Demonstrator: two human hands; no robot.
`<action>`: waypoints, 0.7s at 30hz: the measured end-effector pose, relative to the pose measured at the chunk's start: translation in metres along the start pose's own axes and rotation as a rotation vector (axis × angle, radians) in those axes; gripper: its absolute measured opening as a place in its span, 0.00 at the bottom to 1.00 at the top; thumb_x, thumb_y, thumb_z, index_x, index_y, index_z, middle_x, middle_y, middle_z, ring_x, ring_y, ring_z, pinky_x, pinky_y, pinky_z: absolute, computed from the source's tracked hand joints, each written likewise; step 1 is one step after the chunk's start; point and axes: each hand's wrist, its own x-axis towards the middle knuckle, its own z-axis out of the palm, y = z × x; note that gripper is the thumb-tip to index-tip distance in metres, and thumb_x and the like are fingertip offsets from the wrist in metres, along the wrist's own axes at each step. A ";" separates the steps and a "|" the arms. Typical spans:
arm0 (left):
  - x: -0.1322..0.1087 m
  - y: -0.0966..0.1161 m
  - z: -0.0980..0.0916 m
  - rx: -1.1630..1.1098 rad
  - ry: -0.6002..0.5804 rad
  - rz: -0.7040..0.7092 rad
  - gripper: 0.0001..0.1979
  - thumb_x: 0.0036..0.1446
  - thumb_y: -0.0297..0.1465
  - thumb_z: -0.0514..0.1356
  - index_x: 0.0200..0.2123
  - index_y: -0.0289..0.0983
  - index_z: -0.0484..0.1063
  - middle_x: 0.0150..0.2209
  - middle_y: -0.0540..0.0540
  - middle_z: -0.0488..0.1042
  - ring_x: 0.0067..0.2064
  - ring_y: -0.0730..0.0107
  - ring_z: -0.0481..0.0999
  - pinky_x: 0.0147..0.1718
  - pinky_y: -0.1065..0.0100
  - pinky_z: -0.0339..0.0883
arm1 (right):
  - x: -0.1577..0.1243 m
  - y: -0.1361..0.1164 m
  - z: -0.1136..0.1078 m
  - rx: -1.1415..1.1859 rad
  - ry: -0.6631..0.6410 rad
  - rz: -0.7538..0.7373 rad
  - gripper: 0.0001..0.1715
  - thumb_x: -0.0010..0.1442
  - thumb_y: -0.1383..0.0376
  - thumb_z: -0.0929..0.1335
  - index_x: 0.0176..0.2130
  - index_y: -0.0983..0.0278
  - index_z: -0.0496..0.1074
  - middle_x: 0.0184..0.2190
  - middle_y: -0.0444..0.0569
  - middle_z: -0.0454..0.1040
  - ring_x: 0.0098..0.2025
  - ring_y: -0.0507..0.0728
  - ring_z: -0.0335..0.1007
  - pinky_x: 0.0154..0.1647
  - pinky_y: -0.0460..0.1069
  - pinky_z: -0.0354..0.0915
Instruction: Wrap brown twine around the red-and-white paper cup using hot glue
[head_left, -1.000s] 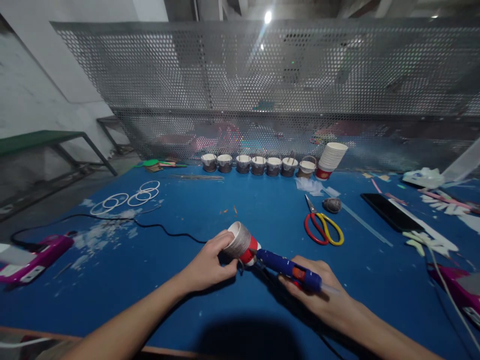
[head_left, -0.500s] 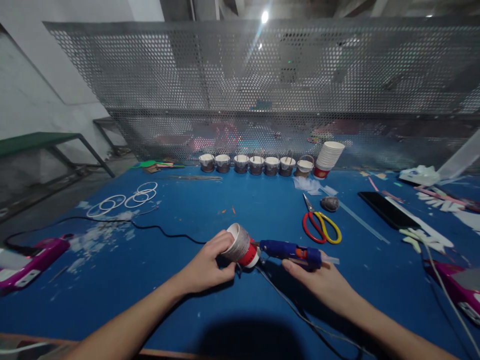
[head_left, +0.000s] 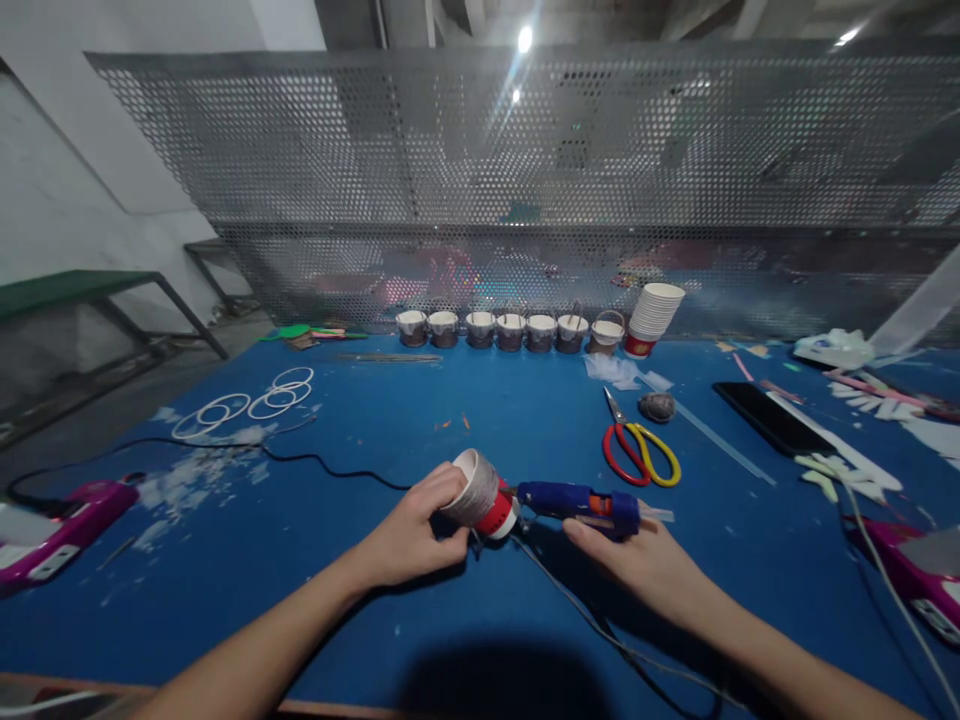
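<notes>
My left hand (head_left: pixel 420 525) grips a paper cup (head_left: pixel 484 495) that lies tilted, its mouth toward the upper left. Grey cord is wound round the cup's upper part, while a red band and white base show below. A loose grey cord (head_left: pixel 551 575) trails from the cup toward the lower right. My right hand (head_left: pixel 637 555) is closed round a blue glue gun (head_left: pixel 577 503) with a clear glue stick poking out of its back. The gun's nozzle is at the cup's side, by the edge of the wound cord; whether it touches, I cannot tell.
Scissors (head_left: pixel 637 450) with red and yellow handles lie right, beside a grey cord ball (head_left: pixel 657 406) and a black phone (head_left: pixel 772 418). Several wrapped cups (head_left: pixel 510 331) and a cup stack (head_left: pixel 655 318) line the back. White rings (head_left: pixel 281 400) and a purple power strip (head_left: pixel 71 530) are left.
The view has shifted very slightly. Both hands, the cup and the glue gun keep practically the same positions.
</notes>
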 end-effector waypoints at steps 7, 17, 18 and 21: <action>-0.001 -0.002 0.003 0.050 0.045 -0.106 0.05 0.47 0.24 0.54 0.29 0.37 0.67 0.31 0.48 0.70 0.35 0.68 0.69 0.35 0.67 0.65 | -0.005 0.002 0.012 0.066 0.038 0.024 0.17 0.53 0.55 0.64 0.19 0.61 0.62 0.17 0.41 0.59 0.20 0.51 0.52 0.21 0.46 0.56; 0.001 0.004 0.005 0.004 0.049 -0.172 0.09 0.48 0.25 0.54 0.34 0.36 0.71 0.32 0.48 0.73 0.33 0.69 0.72 0.34 0.69 0.66 | -0.010 0.016 0.026 0.022 0.016 -0.145 0.16 0.57 0.59 0.66 0.22 0.62 0.62 0.17 0.41 0.63 0.19 0.48 0.54 0.20 0.45 0.53; 0.001 0.004 0.006 0.006 0.051 -0.183 0.09 0.48 0.25 0.54 0.34 0.36 0.71 0.32 0.48 0.73 0.33 0.69 0.72 0.34 0.69 0.66 | -0.010 0.016 0.026 -0.001 0.001 -0.169 0.15 0.58 0.59 0.65 0.23 0.63 0.62 0.18 0.41 0.63 0.19 0.48 0.54 0.21 0.45 0.53; 0.001 0.003 0.007 0.002 0.050 -0.242 0.09 0.47 0.26 0.55 0.34 0.36 0.71 0.33 0.47 0.74 0.34 0.68 0.73 0.33 0.69 0.67 | -0.011 0.015 0.027 -0.112 -0.024 -0.246 0.15 0.60 0.59 0.64 0.24 0.64 0.64 0.20 0.42 0.64 0.20 0.48 0.55 0.22 0.46 0.53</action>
